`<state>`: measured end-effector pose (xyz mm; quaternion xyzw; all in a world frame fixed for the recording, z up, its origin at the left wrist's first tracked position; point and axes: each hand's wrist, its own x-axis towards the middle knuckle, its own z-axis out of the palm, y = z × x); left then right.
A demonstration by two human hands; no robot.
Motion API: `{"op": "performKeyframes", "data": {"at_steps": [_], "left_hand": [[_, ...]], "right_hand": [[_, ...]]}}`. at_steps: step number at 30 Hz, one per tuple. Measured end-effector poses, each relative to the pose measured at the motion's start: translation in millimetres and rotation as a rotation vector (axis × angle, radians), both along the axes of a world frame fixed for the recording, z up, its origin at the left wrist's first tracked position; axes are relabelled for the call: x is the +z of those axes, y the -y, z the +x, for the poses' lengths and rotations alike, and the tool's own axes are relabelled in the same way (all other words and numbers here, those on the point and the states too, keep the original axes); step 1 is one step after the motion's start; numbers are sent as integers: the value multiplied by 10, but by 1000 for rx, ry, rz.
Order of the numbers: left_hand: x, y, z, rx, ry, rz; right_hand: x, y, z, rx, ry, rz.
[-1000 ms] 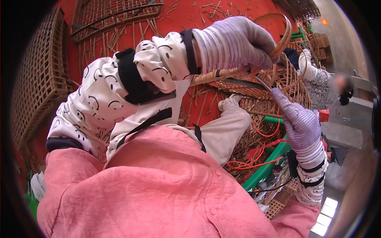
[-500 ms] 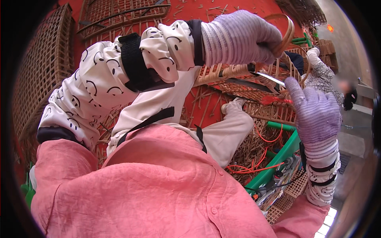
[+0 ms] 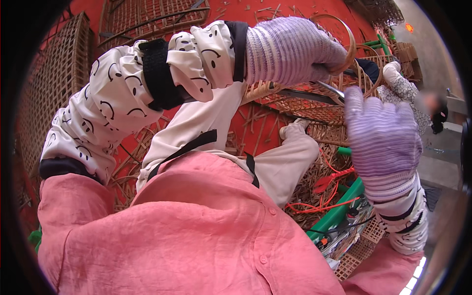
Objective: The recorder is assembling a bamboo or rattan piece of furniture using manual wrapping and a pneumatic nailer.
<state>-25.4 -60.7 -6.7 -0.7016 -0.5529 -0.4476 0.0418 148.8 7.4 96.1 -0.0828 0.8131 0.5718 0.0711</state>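
My left hand (image 3: 295, 51), in a lilac striped knit glove, is closed on a thin tan cane strip (image 3: 350, 37) that bends up in a loop past the fingers. Below that hand lies part of a woven cane basket (image 3: 305, 109), with a wrapped rim and a dark strip along it. My right hand (image 3: 383, 135), gloved alike, is closed lower right with its back to me. From its fingertips a slim shiny metal blade (image 3: 328, 90) points toward the left hand. The handle is hidden by the glove, so the tool's exact kind does not show.
Woven panels (image 3: 54, 88) stand at left; another (image 3: 152, 22) lies on the red floor (image 3: 255, 130) among cane scraps. A green frame (image 3: 337, 216) borders tools, orange cord (image 3: 314, 206) and a red tassel (image 3: 330, 181) at lower right. Another person (image 3: 400, 88) works at far right.
My right hand has shifted slightly left with the blade. My left hand has moved a little left, and the cane loop with it. The red tassel has swung lower.
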Motion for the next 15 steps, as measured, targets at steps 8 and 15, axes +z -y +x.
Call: {"op": "performKeyframes", "data": {"at_steps": [8, 15], "left_hand": [[161, -115, -16, -34, 26, -264], [304, -458, -80, -137, 35, -573]], "right_hand": [[-155, -862, -86, -167, 37, -1076], [-156, -1142, -254, -1113, 110, -1735]]}}
